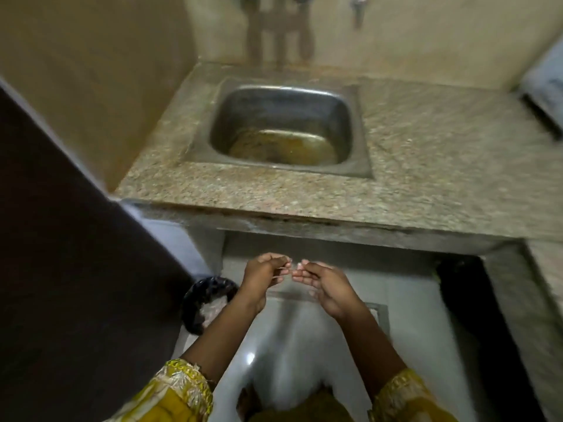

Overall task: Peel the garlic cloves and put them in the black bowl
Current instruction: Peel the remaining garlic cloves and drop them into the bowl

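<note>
Two grips: my left grip (264, 271) and right grip (324, 284) hang side by side in front of and below the front edge of the surface (426, 153), over the floor (411, 330), fingertips nearly meeting.
Left grip: fingers curled, thumb and fingertips pinched together on one thin pale scrap (285, 267).
Right grip: fingers loosely curled toward the left one; I cannot tell whether they hold anything.
Task's thing: the scrap sits between my two sets of fingertips, too small and blurred to say whether it is garlic clove or skin.
One sink (274, 102): steel, sunk into the surface toward its back left corner, brownish at the bottom.
One dark round container (195, 300): on the floor below the surface's front left corner, just left of my left wrist, with pale bits inside; I cannot tell if it is the black bowl.
Two sleeves: left sleeve (179, 391) and right sleeve (402, 397), yellow and patterned.
One grey object (542, 83): at the surface's right edge, blurred.
Edges: a dark panel (76, 239) stands close on my left.
Open room: granite runs wide to the right of the sink and in a strip along the front edge.
</note>
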